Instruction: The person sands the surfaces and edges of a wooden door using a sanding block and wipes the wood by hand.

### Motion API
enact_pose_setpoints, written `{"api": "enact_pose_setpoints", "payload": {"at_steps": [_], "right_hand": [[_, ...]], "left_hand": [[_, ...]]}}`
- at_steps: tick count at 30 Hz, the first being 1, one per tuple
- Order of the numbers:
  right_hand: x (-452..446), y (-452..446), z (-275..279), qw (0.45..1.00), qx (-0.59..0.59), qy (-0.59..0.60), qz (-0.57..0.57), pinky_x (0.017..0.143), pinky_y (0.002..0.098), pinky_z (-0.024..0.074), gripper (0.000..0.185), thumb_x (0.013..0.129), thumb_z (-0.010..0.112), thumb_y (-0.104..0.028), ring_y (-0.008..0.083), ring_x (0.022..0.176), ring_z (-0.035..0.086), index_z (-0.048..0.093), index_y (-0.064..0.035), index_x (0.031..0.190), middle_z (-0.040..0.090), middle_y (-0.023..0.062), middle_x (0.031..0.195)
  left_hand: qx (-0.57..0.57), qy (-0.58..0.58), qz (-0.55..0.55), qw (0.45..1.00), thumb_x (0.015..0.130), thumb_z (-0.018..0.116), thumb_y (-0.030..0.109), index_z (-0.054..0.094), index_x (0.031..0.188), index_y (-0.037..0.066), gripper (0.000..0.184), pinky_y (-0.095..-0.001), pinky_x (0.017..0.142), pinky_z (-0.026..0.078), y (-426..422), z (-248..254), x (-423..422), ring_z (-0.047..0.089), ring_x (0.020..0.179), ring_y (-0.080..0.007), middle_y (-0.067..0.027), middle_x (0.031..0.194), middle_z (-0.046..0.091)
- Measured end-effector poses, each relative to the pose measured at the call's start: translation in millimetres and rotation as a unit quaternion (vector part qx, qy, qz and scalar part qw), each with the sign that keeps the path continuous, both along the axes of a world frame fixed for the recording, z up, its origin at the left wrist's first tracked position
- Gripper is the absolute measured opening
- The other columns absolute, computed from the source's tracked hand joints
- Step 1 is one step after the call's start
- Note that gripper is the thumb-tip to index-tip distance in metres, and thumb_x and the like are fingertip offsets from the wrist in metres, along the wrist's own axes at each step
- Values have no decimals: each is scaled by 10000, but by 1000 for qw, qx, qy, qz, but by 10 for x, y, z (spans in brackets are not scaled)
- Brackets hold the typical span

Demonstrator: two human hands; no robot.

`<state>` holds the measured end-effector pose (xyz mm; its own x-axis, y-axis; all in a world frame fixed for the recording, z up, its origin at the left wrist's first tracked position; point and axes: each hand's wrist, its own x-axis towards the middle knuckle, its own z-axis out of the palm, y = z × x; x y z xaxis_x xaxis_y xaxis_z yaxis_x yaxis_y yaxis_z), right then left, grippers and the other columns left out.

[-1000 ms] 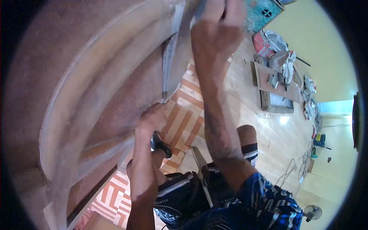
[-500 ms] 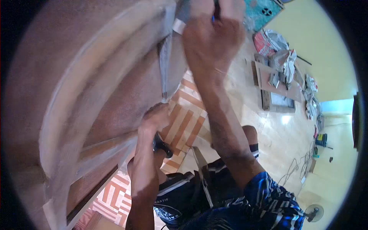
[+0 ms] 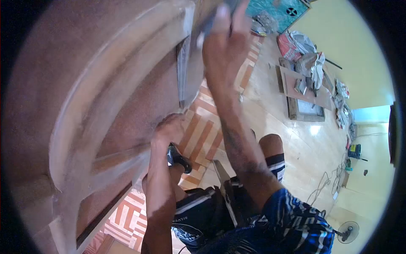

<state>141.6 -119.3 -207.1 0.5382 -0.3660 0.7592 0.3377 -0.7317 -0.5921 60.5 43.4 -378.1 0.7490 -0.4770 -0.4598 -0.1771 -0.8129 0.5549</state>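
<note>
Brown wooden panel with pale curved moulding point(image 3: 84, 106): beside left hand point(image 3: 170, 129), fingers curled at panel's edge, grip unclear, likely bracing. Alongside panel, grasping blurred dark tool point(image 3: 208, 24) in right hand point(image 3: 227, 45), probably for control.

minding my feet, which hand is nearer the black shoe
Left: the left hand is just above the shoe in view; the right hand is far up near the top.
</note>
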Motion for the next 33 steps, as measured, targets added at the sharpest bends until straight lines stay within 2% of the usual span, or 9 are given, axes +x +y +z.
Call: {"api": "enact_pose_setpoints", "payload": {"at_steps": [4, 6, 11, 15, 16, 19, 26, 29, 33], "right_hand": [[-88, 28, 642, 996, -9, 65, 68, 986, 466, 399, 406, 981, 518, -176, 440, 1100, 516, 501, 107, 1272, 524, 318, 1212], [75, 223, -399, 995, 69, -72, -16, 863, 397, 454, 516, 1037, 433, -270, 345, 961, 579, 381, 1, 1472, 601, 233, 1099], [-414, 369, -2446, 904, 271, 324, 68, 1096, 466, 362, 535, 1020, 434, -271, 449, 1316, 441, 371, 37, 1453, 428, 309, 1439], [-197, 268, -1104, 962, 217, 160, 44, 853, 444, 480, 409, 1009, 441, -167, 325, 993, 625, 477, -3, 1382, 638, 242, 1065], [-254, 313, -396, 962, 253, 31, 98, 1026, 509, 394, 459, 960, 518, -182, 484, 1198, 490, 469, 11, 1374, 475, 321, 1333], [-224, 241, 523, 997, -67, 9, 27, 980, 468, 406, 445, 967, 496, -111, 421, 1196, 495, 456, 35, 1386, 545, 270, 1275], [-388, 578, -1888, 971, 201, 127, 28, 1081, 445, 357, 487, 989, 485, -141, 437, 1272, 468, 401, 100, 1404, 470, 314, 1382], [-439, 448, -1936, 924, 307, 215, 78, 1111, 438, 338, 488, 983, 508, -160, 440, 1311, 447, 422, 89, 1395, 424, 323, 1425], [-175, 308, -165, 991, 125, 12, 46, 962, 422, 442, 420, 989, 469, -148, 412, 1106, 563, 463, 33, 1368, 607, 269, 1166]], "left_hand": [[48, 26, 10, 998, 766, 551, 30, 673, 1082, -27, 344, -445, 953, 503, -205, 255, 55, 626, 1121, -387, -273, 1127, 654], [60, 25, 17, 998, 767, 558, 42, 673, 1073, -30, 335, -446, 954, 503, -173, 259, 41, 627, 1122, -380, -269, 1145, 649], [65, 22, 11, 998, 773, 603, 102, 670, 1064, -29, 326, -440, 953, 502, -134, 317, 66, 625, 1135, -365, -242, 1191, 642], [15, -11, -19, 1000, 780, 630, 146, 675, 1115, 12, 364, -426, 965, 492, 1, -140, 117, 609, 1159, -365, -234, 1199, 643], [9, -27, -14, 1000, 780, 633, 149, 675, 1129, 22, 374, -422, 969, 490, -10, -232, 145, 606, 1164, -363, -234, 1201, 642], [1, -7, -5, 1000, 786, 629, 148, 677, 1154, 47, 385, -414, 975, 487, -150, 211, -8, 607, 1167, -354, -229, 1208, 642], [58, 38, 13, 997, 806, 591, 135, 684, 1147, 54, 362, -408, 979, 487, 15, 48, 119, 613, 1167, -336, -200, 1218, 649], [64, 49, 16, 997, 813, 576, 133, 686, 1141, 53, 354, -407, 977, 488, 39, -67, 77, 615, 1165, -334, -193, 1219, 650], [86, 19, -36, 995, 810, 565, 122, 686, 1118, 38, 341, -411, 977, 489, -43, 122, 10, 619, 1158, -333, -193, 1208, 654]]}}
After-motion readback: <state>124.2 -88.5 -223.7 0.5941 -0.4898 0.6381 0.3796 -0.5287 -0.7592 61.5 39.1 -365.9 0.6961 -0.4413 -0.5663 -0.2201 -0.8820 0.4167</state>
